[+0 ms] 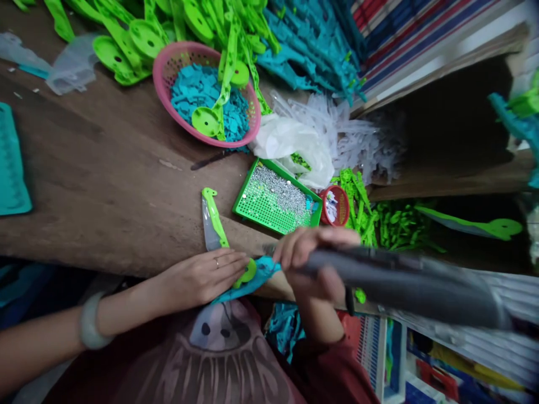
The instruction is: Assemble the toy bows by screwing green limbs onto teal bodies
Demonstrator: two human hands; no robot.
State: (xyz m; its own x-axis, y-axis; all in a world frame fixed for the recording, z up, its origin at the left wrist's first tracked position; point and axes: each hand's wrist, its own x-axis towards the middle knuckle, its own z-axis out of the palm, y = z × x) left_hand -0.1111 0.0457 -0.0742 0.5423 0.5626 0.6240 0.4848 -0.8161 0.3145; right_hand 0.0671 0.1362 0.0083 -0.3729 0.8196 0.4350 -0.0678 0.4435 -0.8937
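My left hand [210, 275] lies over a green and blue plastic part [256, 276] at the table's front edge, its fingers together and pressing the part down. A green lever with a clear blade [215, 219] sticks out beyond these fingers. My right hand [315, 252] is wrapped round a long dark power screwdriver [404, 280], blurred by motion. The driver's thin tip points left, close above the blue end of the part. Whether the tip touches anything cannot be made out.
A green tray of small screws [278, 196] sits beyond my hands, beside a small red basket [336, 206]. Farther back are a pink basket of blue pieces [206, 92], a white plastic bag [295, 146] and heaps of green, blue and clear parts.
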